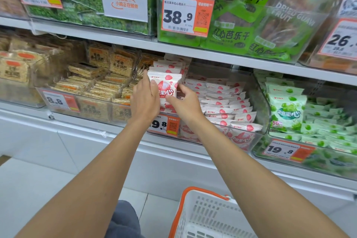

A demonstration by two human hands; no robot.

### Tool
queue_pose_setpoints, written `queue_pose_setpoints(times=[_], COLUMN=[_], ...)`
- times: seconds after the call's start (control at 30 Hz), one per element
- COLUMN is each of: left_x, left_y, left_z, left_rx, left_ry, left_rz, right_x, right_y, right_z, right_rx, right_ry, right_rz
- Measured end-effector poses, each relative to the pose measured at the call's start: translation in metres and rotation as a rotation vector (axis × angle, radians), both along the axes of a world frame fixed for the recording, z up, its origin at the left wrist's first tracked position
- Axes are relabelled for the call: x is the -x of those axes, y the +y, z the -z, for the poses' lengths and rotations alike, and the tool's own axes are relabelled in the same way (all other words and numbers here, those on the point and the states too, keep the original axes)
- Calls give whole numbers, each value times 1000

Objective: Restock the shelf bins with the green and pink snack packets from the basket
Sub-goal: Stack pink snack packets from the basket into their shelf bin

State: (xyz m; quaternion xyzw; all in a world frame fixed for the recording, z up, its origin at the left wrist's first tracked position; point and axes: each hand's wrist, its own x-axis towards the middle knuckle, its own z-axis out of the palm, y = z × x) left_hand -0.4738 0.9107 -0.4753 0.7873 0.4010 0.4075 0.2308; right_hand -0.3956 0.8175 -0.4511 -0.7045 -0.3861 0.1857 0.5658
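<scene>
- My left hand (144, 98) grips the left edge of a pink packet (167, 83), thumb on its front. My right hand (185, 105) pinches its lower right edge.
- The packet stands upright in the middle of the frame, at the left end of a clear bin (259, 102). More pink packets stand just behind it, and rows of them lie flat to its right.
- I judge it light: a soft, puffed film pouch, slick and crinkly. A hard squeeze could crush what is inside, so the flat sealed side edges look like the safest hold.
- The green packets (286, 110) fill the next bin, at the right of the frame.
- The basket (204, 218) sits at the bottom edge; I cannot tell what it holds.
</scene>
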Motion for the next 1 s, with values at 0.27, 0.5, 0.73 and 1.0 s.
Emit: queue_pose_setpoints(times=[0.27,0.5,0.73,1.0], left_x=[10,17,11,-14], left_y=[-4,-7,-10,-9], left_z=[-1,-5,-4,-8], left_rx=[9,6,36,2], left_ry=[-42,-3,2,33], left_rz=[-22,-81,-15,-68], right_x=[7,13,6,-57], right_y=[-12,-22,-23,-49], right_z=[9,7,-1,-21], right_rx=[43,24,-24,-35], right_ry=[-142,-188,27,268], right_rz=[74,106,143,361])
